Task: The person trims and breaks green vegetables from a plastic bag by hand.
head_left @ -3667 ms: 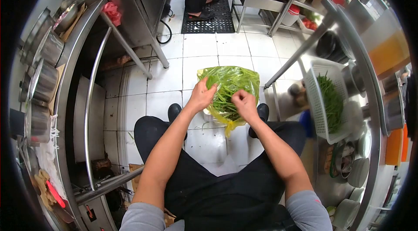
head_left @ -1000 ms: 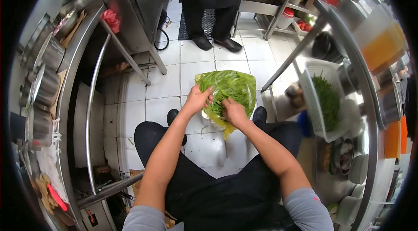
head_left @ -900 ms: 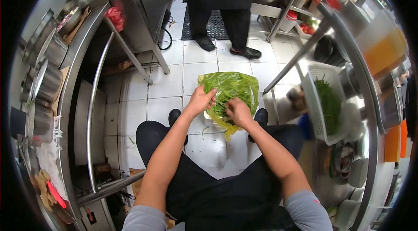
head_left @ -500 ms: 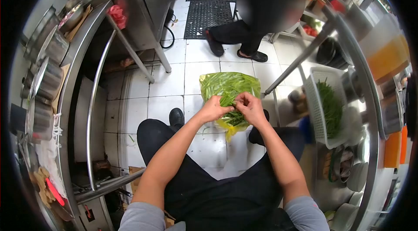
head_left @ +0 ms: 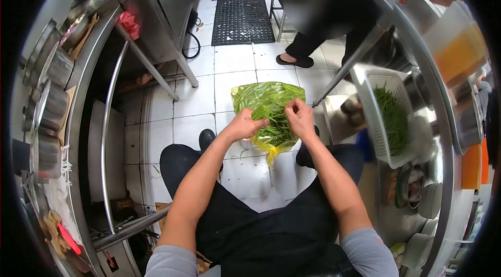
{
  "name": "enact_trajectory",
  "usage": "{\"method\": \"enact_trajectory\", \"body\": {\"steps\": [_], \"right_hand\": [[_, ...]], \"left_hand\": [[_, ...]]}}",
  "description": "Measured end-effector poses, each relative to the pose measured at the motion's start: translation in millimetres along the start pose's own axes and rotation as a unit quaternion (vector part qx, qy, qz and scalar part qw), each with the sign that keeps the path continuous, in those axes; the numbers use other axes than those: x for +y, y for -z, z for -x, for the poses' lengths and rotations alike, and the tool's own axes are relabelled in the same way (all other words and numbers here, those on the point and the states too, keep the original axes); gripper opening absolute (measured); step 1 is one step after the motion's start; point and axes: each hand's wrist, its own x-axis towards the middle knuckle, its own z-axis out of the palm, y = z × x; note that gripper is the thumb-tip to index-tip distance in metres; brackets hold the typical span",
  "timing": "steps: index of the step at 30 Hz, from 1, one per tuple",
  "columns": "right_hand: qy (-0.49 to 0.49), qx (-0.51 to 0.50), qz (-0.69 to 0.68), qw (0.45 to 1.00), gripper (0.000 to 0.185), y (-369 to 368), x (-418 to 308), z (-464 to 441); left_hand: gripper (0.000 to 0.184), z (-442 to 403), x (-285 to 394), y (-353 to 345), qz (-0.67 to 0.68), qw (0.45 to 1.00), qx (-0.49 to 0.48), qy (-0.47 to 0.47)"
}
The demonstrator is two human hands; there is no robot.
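Note:
Between my knees, a yellow-green plastic bag [head_left: 250,94] lies spread open, full of thin green vegetable stalks [head_left: 277,133]. My left hand [head_left: 244,124] is at the left of the pile, fingers curled and thumb lying over some stalks. At the right side of the bag, my right hand [head_left: 300,120] is closed in a pinch, thumb and fingertips together; what is in it is too small to make out. A twisted yellow end [head_left: 271,158] of the bag points toward me.
On my right, a white basket [head_left: 369,99] of greens rests by a steel shelf post [head_left: 360,60]. Steel pots [head_left: 52,105] line the left counter. A person in dark trousers [head_left: 360,32] stands ahead, near black floor mats [head_left: 242,21].
My hands have moved apart from the middle of the bag, showing more stalks between them. The person ahead has shifted to the right, and my view has turned slightly.

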Motion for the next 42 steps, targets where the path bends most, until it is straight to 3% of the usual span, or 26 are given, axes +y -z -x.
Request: {"method": "enact_trajectory", "body": {"steps": [3,5,6,7,9,12,16,18,20,22,24,26,28,31,35,37,38,40,42], "right_hand": [[0.052,-0.041,0.010,0.998,0.013,1,9,-2],[0.254,-0.047,0.085,0.962,0.017,-6,16,7],[0.255,-0.048,0.084,0.962,0.017,-8,12,11],[0.139,-0.145,0.015,0.979,0.020,-12,7,16],[-0.095,-0.300,-0.167,0.934,0.026,-19,3,22],[-0.106,-0.315,-0.190,0.924,0.023,-28,1,31],[-0.115,-0.266,-0.224,0.931,0.020,-37,3,37],[-0.048,-0.181,-0.057,0.981,0.018,-33,-1,35],[-0.052,-0.138,-0.067,0.987,0.018,-34,11,26],[-0.057,-0.034,-0.087,0.994,0.019,-29,18,13],[-0.069,-0.061,-0.059,0.994,0.020,-25,22,11],[0.057,-0.113,0.134,0.983,0.023,-26,22,17],[0.075,-0.151,0.146,0.975,0.022,-34,20,27],[0.176,-0.192,0.231,0.938,0.013,-52,32,36],[0.180,-0.174,0.243,0.937,0.012,-54,35,31],[0.141,-0.145,0.204,0.958,0.010,-39,12,24],[0.178,-0.095,0.144,0.969,0.009,-31,8,20],[0.156,-0.059,0.108,0.980,0.009,-19,2,14],[0.125,-0.067,0.074,0.987,0.010,-5,-9,13]], "left_hand": [[0.019,1,1,9,0.111,0.993,0.010,0.043],[0.020,3,2,11,0.202,0.976,0.077,0.023],[0.020,3,2,12,0.202,0.976,0.079,0.023],[0.021,2,1,13,0.232,0.968,0.096,0.017],[0.022,1,0,14,0.262,0.958,0.115,0.008],[0.021,-1,-2,13,0.254,0.958,0.137,-0.003],[0.021,-2,-5,9,0.205,0.966,0.153,-0.022],[0.020,-2,-3,7,0.189,0.970,0.152,-0.031],[0.021,0,0,6,0.191,0.967,0.158,-0.051],[0.021,-2,-2,9,0.191,0.963,0.178,-0.058],[0.021,-3,-3,14,0.190,0.960,0.196,-0.065],[0.021,-4,-4,19,0.149,0.953,0.261,-0.026],[0.022,-4,-2,16,0.122,0.951,0.282,-0.023],[0.023,-10,-13,13,0.161,0.951,0.259,-0.044],[0.019,-10,-17,12,0.158,0.972,0.163,-0.059],[0.015,-4,-10,10,0.171,0.977,0.121,-0.037],[0.015,-3,-8,9,0.173,0.976,0.128,-0.038],[0.014,-3,-7,6,0.074,0.993,0.085,-0.029],[0.016,-4,-9,-3,0.078,0.993,0.083,-0.014]]}}
